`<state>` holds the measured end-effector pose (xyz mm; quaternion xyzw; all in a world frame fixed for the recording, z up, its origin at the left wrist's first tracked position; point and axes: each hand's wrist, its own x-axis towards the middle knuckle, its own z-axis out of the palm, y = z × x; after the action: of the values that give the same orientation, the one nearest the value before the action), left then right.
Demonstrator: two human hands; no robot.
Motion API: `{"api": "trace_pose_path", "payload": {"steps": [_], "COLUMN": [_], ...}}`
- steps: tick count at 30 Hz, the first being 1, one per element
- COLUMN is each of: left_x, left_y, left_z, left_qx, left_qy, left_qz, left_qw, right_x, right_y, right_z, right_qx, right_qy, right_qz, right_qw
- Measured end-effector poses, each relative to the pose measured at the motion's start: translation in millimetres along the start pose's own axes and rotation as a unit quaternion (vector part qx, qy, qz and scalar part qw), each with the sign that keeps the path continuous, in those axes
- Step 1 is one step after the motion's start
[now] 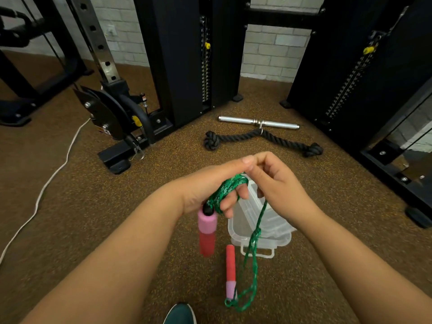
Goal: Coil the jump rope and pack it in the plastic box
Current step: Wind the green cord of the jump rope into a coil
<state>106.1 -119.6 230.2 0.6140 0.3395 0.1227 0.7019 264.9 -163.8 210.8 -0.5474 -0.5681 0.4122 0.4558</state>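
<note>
The green jump rope (228, 189) is wound in several loops around my left hand (210, 185), which is shut on it. One pink-and-red handle (206, 230) hangs down from that hand. My right hand (273, 183) pinches the rope strand just right of the coil; from there the strand (253, 239) drops to the floor. The second red-and-pink handle (230, 271) lies on the floor with a loose loop of rope beside it. The clear plastic box (257, 232) sits open on the floor right below my hands, partly hidden by them.
A black thick rope attachment (261, 139) and a metal bar (258, 122) lie further ahead. Black gym machine frames (182, 59) stand left and right (360, 73). A white cable (46, 185) runs along the floor at left. My shoe tip (180, 314) shows at the bottom.
</note>
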Motion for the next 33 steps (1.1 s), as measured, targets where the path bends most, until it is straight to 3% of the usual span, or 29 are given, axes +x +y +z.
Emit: {"api": "trace_pose_path", "payload": {"steps": [2, 5, 8, 18, 26, 33], "left_x": [-0.3, -2.1, -4.5, -5.7, -5.3, -4.4], "left_y": [-0.2, -1.9, -6.1, -6.4, -10.8, -1.4], "left_z": [0.1, -3.6, -14.1, -22.3, -34.5, -19.6], "left_qx": [-0.073, -0.132, -0.188, -0.172, -0.06, -0.177], "left_qy": [-0.026, -0.046, -0.072, -0.104, 0.005, -0.034], "left_qz": [0.013, 0.023, 0.047, 0.05, 0.006, 0.03], "left_qw": [0.997, 0.99, 0.978, 0.978, 0.998, 0.983], "right_x": [-0.3, -4.9, -6.1, -6.2, -5.8, -1.7], "right_y": [5.3, 9.6, 13.6, 6.8, 12.3, 13.3], "right_z": [2.8, 9.2, 6.2, 3.0, 0.0, 2.7], "right_qx": [0.058, 0.169, 0.21, 0.116, 0.019, 0.136], "right_qy": [-0.027, -0.145, -0.211, -0.179, -0.111, -0.094], "right_qz": [0.04, 0.094, 0.089, 0.061, 0.033, 0.058], "right_qw": [0.997, 0.97, 0.95, 0.975, 0.993, 0.985]}}
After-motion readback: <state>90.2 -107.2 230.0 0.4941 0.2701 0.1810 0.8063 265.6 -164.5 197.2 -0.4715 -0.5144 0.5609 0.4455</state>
